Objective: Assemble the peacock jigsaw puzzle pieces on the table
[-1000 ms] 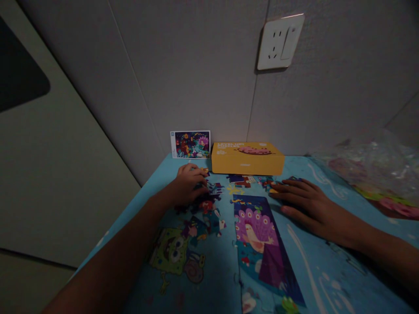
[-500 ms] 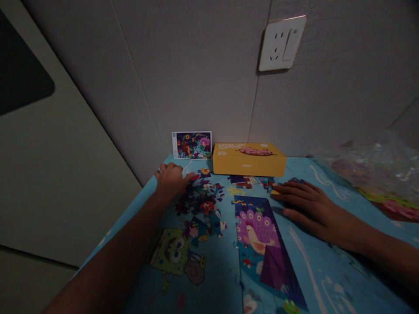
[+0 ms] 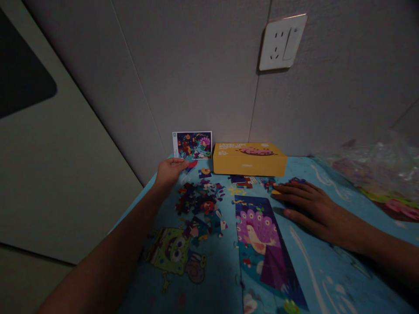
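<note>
My left hand (image 3: 169, 172) pinches a puzzle piece (image 3: 192, 165) with red on it, just in front of the picture card (image 3: 194, 145) that leans on the wall. Below that hand lies a pile of loose puzzle pieces (image 3: 199, 200), dark with red and white bits. My right hand (image 3: 304, 205) rests flat with its fingers stretched out, the fingertips touching or close to some pieces (image 3: 266, 183) behind the joined part. The joined puzzle section (image 3: 262, 244) shows a pink-purple peacock and lies between my two arms.
Against the wall stands a yellow puzzle box (image 3: 248, 160). A clear plastic bag (image 3: 386, 170) with colourful contents lies at the right. The tablecloth (image 3: 327, 279) is blue with cartoon prints. A socket plate (image 3: 283, 42) is on the wall.
My left hand has lifted from the pile's edge and moved slightly up towards the card, with the red-marked piece held between its fingers. The right hand has stayed in place.
</note>
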### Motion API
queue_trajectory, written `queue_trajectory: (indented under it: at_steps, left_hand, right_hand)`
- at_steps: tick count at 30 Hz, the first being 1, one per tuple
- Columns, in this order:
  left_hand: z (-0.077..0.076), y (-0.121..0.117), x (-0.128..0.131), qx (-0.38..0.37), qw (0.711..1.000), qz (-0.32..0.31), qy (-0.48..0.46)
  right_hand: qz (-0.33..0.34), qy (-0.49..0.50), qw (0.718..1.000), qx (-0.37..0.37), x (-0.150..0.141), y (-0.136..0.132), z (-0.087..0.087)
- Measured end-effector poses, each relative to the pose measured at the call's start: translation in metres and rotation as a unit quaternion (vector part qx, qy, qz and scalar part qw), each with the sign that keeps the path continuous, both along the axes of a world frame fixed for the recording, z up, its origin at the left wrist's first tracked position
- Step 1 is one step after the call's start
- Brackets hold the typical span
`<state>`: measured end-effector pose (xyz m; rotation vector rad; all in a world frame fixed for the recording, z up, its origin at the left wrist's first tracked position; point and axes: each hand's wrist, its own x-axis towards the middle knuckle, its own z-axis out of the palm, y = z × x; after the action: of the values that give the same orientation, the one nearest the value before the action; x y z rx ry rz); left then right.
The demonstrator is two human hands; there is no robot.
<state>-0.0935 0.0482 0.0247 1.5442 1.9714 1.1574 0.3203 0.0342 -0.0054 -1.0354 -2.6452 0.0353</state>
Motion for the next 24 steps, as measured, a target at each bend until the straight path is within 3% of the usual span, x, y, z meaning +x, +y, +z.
queue_trajectory:
  at_steps: [3,6,10,14,19,24]
  left_hand:
    - [0.001,-0.005,0.012,0.011,0.998,-0.065,0.004]
    - [0.000,-0.011,0.023,-0.007,0.990,-0.114,0.079]
    - [0.005,-0.018,0.018,-0.044,0.967,-0.102,0.227]
    - [0.017,-0.022,0.001,-0.142,0.932,-0.095,0.320]
    - [0.026,-0.024,-0.004,-0.242,0.895,-0.115,0.356]
    - [0.028,-0.025,-0.006,-0.275,0.881,-0.110,0.368]
  right_hand:
    - [0.002,0.003,1.000,0.001,0.000,0.000,0.001]
    - [0.007,0.007,1.000,0.005,0.000,0.000,0.001]
    - [0.010,0.008,1.000,0.011,0.001,0.002,-0.001]
    - [0.002,0.009,1.000,0.003,0.000,0.001,-0.002]
    - [-0.001,0.017,1.000,-0.001,-0.001,-0.001,0.001]
    - [0.001,0.005,1.000,-0.005,-0.001,-0.001,0.002]
